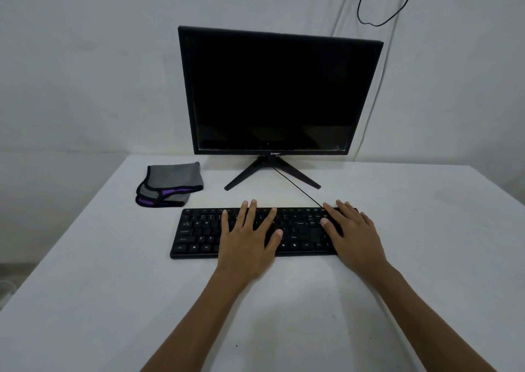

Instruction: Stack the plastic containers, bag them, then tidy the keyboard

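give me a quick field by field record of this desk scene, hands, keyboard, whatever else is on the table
surface: white table
keyboard: flat black plastic keyboard, near the table's middle, in front of the monitor
left hand: left hand lies flat on the keyboard's middle, fingers spread
right hand: right hand lies flat on the keyboard's right end, fingers straight
monitor: black flat-screen monitor, screen dark, on a splayed stand
cable: thin black cable runs from the monitor stand to the keyboard's back edge
cloth: folded grey cloth with purple trim, left of the stand, apart from the keyboard
containers: none in view
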The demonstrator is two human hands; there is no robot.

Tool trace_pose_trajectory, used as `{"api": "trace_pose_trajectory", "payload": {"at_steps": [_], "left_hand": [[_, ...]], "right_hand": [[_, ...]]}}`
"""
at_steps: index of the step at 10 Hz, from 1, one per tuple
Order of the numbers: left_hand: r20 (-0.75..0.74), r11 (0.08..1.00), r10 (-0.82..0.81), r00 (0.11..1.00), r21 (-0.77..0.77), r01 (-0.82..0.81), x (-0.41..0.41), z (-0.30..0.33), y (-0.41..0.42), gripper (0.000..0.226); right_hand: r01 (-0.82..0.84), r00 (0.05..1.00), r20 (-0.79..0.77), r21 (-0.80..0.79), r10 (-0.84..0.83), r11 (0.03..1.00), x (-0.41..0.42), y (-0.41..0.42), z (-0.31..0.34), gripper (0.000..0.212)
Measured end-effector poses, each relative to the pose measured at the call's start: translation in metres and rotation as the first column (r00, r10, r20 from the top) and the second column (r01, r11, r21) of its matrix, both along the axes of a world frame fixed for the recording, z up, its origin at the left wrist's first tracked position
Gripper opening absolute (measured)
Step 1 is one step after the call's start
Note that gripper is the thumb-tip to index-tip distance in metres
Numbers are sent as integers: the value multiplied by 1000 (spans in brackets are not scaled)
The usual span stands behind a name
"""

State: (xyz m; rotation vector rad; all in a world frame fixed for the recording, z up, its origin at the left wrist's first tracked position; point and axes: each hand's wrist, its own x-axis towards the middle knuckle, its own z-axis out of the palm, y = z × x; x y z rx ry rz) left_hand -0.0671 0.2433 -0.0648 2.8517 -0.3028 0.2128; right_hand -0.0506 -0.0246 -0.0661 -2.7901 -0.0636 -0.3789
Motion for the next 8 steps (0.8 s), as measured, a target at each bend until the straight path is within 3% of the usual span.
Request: {"api": "trace_pose_trajectory", "payload": {"at_steps": [3,6,7,8], "left_hand": [[-22,1000,-7,1000,-8,7,3,5,-11,64],[-12,1000,-20,1000,-18,19,6,4,-17,64],[-68,999,-21,997,-47,17,6,9,-16,63],[-35,992,-53,998,-121,48,14,21,-12,60]], "right_hand": [[-2,1000,-23,46,3,999,5,-14,5,56],[23,1000,-2,-16,-23,1000,4,-17,2,53],[37,999,39,20,-37,999,2,-16,5,58],[8,991,130,153,-28,988,6,-14,24,65]]}}
